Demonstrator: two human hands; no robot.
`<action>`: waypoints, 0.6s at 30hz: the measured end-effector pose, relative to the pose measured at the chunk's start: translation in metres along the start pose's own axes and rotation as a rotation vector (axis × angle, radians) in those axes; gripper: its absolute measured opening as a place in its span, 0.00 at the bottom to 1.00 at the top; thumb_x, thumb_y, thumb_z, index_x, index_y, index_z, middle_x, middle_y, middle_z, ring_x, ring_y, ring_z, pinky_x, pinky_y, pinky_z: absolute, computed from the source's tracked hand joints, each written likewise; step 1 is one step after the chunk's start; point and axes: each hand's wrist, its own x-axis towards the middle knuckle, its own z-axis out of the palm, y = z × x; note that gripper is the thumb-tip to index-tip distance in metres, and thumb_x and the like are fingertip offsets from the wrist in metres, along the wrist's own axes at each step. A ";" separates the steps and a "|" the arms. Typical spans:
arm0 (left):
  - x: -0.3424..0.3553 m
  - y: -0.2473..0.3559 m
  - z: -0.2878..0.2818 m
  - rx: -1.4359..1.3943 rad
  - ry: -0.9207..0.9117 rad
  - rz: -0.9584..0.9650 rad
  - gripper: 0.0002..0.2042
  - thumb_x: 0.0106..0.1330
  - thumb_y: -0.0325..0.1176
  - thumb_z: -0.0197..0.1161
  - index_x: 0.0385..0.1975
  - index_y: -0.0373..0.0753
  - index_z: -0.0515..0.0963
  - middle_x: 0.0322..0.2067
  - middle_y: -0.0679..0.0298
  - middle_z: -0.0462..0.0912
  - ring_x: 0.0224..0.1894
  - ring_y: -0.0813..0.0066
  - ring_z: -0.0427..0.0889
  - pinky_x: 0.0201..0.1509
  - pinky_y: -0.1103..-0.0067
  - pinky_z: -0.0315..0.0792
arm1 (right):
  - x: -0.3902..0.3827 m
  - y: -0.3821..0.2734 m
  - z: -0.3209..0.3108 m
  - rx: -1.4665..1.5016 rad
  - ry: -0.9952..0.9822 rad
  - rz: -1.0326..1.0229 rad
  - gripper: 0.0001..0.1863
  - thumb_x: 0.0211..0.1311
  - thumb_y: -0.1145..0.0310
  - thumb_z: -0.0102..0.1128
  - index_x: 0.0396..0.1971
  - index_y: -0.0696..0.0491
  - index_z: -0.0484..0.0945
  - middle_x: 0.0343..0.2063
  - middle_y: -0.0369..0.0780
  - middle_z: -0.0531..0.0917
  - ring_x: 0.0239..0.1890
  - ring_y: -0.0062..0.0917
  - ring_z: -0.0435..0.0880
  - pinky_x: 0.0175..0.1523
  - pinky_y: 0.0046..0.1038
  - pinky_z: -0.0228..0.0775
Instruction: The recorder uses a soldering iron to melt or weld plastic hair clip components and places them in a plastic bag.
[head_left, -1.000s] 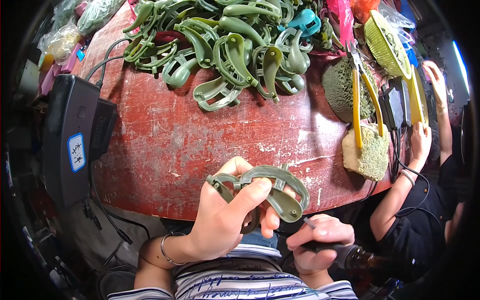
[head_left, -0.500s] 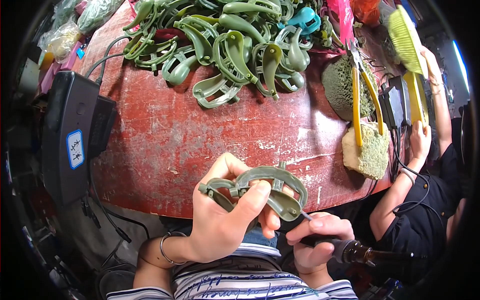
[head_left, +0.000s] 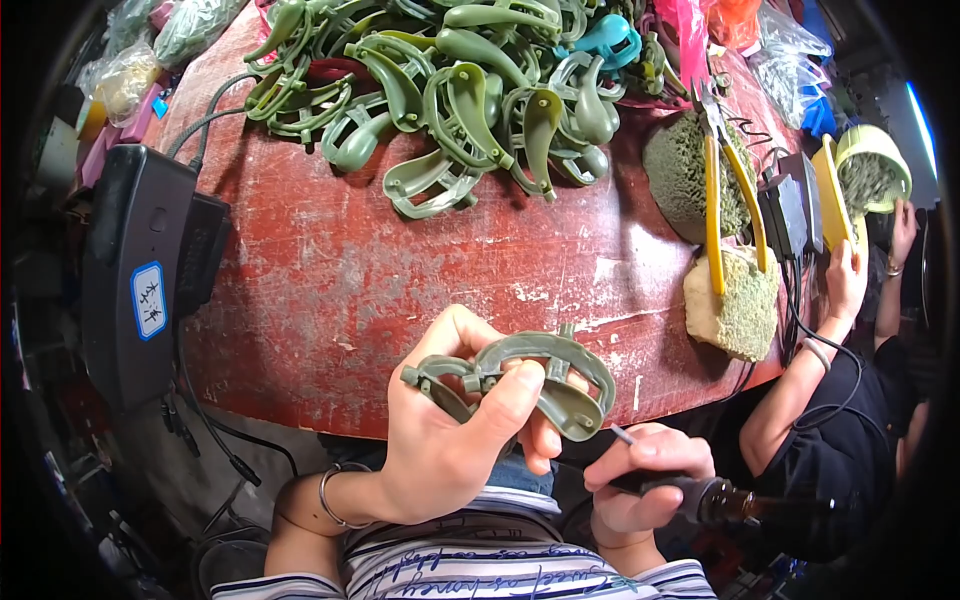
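Note:
In my left hand [head_left: 455, 430] is a green molded plastic part [head_left: 570, 412] with curved bars and a hollow rounded end. My thumb presses on its middle and my fingers curl behind it. My right hand [head_left: 640, 485] is closed round a dark-handled tool [head_left: 710, 500] with a thin grey metal tip. That tip points toward the part's rounded end, a small gap away from it. Part of the tool's handle is hidden by my fingers. Beyond my hands, a heap of similar green parts [head_left: 470, 100] covers the far side of the red table [head_left: 400, 270].
Yellow-handled pliers [head_left: 713, 200] rest on rough stone-like blocks [head_left: 735, 305] at the right. A black box-shaped device [head_left: 140, 270] with cables stands left. At far right, a co-worker's hands [head_left: 848, 280] handle a yellow container and a pale green basket [head_left: 875, 165].
My right hand has drawn the tool slightly right, so its tip is now away from the part. At far right, the co-worker's pale green basket has moved lower and tilted.

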 end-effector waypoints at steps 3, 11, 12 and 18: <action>-0.001 -0.001 -0.001 -0.013 0.001 -0.001 0.06 0.60 0.23 0.50 0.29 0.32 0.59 0.22 0.55 0.75 0.20 0.78 0.75 0.21 0.83 0.72 | 0.006 0.002 -0.002 -0.065 -0.164 -0.061 0.19 0.55 0.57 0.56 0.35 0.60 0.72 0.21 0.47 0.80 0.16 0.27 0.77 0.23 0.24 0.69; -0.006 -0.001 0.008 0.051 0.017 0.019 0.07 0.57 0.23 0.55 0.28 0.33 0.63 0.21 0.60 0.75 0.20 0.82 0.75 0.21 0.86 0.72 | -0.002 0.008 0.010 -0.251 0.174 -0.008 0.22 0.58 0.50 0.47 0.36 0.57 0.65 0.10 0.37 0.75 0.09 0.17 0.71 0.17 0.15 0.59; -0.007 0.000 0.008 0.056 0.023 0.011 0.07 0.57 0.23 0.55 0.28 0.33 0.63 0.21 0.60 0.75 0.20 0.83 0.75 0.21 0.86 0.72 | -0.001 0.008 0.013 -0.239 0.189 0.012 0.22 0.58 0.51 0.49 0.36 0.57 0.65 0.10 0.37 0.74 0.09 0.16 0.70 0.16 0.14 0.58; -0.009 0.001 0.007 0.061 0.016 0.008 0.07 0.56 0.23 0.57 0.28 0.33 0.64 0.21 0.61 0.75 0.20 0.83 0.75 0.21 0.87 0.70 | -0.002 0.009 0.018 -0.153 0.270 0.177 0.22 0.52 0.56 0.59 0.33 0.60 0.65 0.13 0.37 0.73 0.11 0.16 0.71 0.17 0.14 0.60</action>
